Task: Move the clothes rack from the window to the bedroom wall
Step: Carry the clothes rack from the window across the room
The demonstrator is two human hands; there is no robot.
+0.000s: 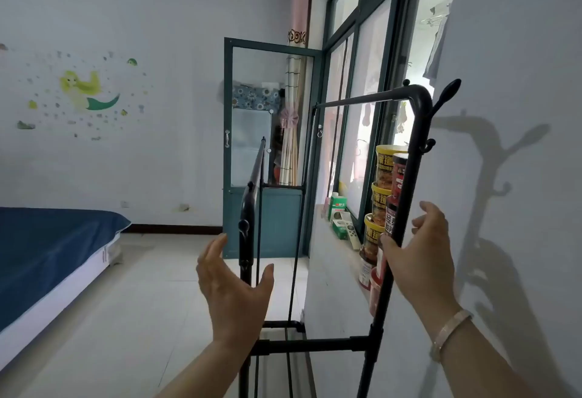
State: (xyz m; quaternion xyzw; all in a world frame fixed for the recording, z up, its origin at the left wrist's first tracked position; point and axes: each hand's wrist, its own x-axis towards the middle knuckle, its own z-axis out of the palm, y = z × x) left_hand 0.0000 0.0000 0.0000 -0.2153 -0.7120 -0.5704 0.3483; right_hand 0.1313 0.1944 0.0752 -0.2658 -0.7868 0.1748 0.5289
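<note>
Right hand (419, 259) fingers (388, 242) loosely curled at right upright of black clothes rack (398, 202), not clamped. Left hand (234, 284) spread open, just short of left upright. Rack beside window (362, 114). Stacked noodle tubs (382, 196) on sill, Chinese print unreadable. Blue bed (47, 240) left; white tiled floor (141, 303).

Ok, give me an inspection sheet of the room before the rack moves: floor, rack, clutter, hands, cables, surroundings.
Surface: pale tiled floor, bare around the rack.
Job's things: black clothes rack stands along the window; no clothes seen on it.
Clutter: stacked food tubs and small boxes on the windowsill, close behind the right upright.
Hands: left hand open, around the left upright, not closed; right hand at the right upright, grip unclear.
Cables: nothing seen.
Surroundings: blue bed to the left, green door ahead, mermaid wall sticker.
</note>
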